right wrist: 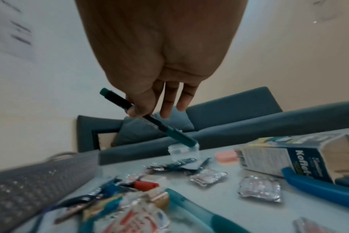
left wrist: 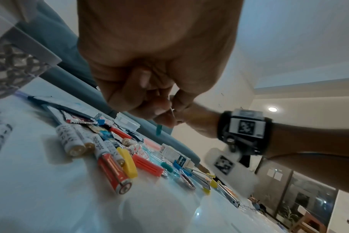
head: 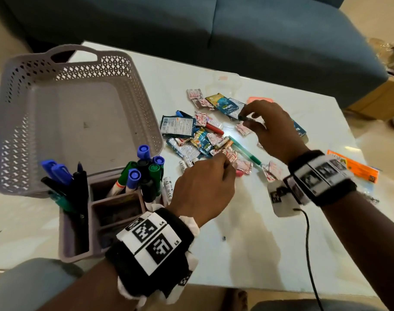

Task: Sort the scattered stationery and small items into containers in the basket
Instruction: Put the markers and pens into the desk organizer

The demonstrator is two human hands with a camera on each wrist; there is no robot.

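Note:
My right hand point(head: 244, 118) pinches a black pen with teal ends point(right wrist: 163, 127) between thumb and fingers, lifted above the far side of the pile. My left hand point(head: 225, 158) hovers over the near side of the pile with its fingers curled. It pinches a thin white item point(left wrist: 172, 110) that I cannot identify. Foil sachets point(head: 200, 118), batteries point(left wrist: 76, 141), a red battery point(left wrist: 114, 171) and a green pen point(head: 245, 151) lie scattered on the white table. A grey perforated basket point(head: 2, 108) stands at the left. In front of it a grey organiser point(head: 79, 254) holds pens and markers.
A blue sofa point(head: 214, 30) runs behind the table. A Koflet box point(right wrist: 289, 157), a pink eraser point(head: 259, 100), a clear small box point(right wrist: 183, 152) and an orange packet point(head: 353, 164) lie to the right. A black cable point(head: 308, 243) trails from my right wrist.

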